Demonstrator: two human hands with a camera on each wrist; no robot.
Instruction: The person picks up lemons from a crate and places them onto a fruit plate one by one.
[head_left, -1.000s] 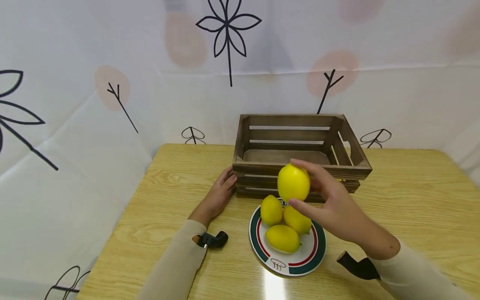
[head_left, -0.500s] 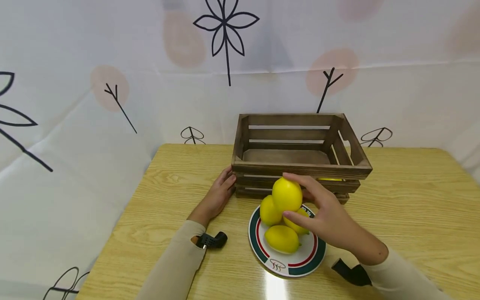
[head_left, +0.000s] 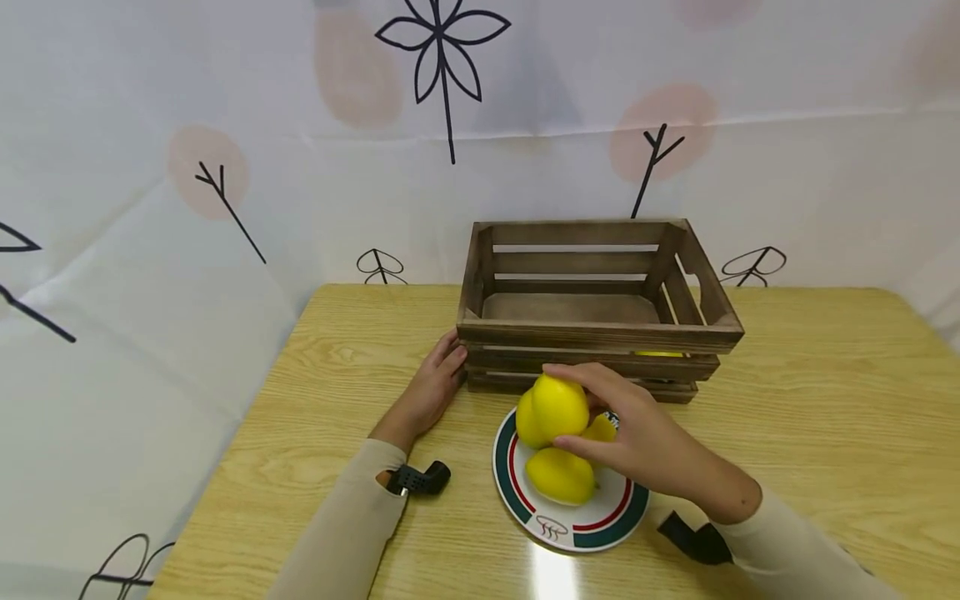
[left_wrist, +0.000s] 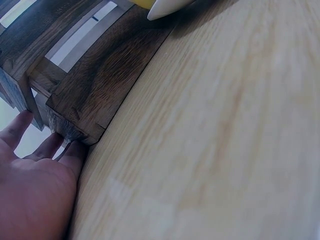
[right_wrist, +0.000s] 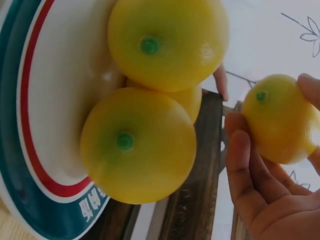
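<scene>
My right hand (head_left: 637, 429) grips a yellow lemon (head_left: 561, 407) between thumb and fingers, above the plate. In the right wrist view the held lemon (right_wrist: 277, 120) shows a green tip and stays apart from the others. Three more lemons lie on the white plate (head_left: 551, 537), which has a green and red rim; one is the front lemon (head_left: 561, 477). At the crate's left front corner rests my left hand (head_left: 427, 392). In the left wrist view its fingers (left_wrist: 47, 147) touch the end of the dark wooden crate (left_wrist: 105, 75).
The slatted wooden crate (head_left: 592, 337) stands behind the plate, and something yellow (head_left: 660, 354) shows through its front slats at the right. A wood-grain table (head_left: 817, 417) lies under everything. A patterned white cloth (head_left: 562, 167) hangs behind.
My right hand has lowered the lemon and brought it left, from in front of the crate to over the plate. My left hand has stayed at the crate's corner.
</scene>
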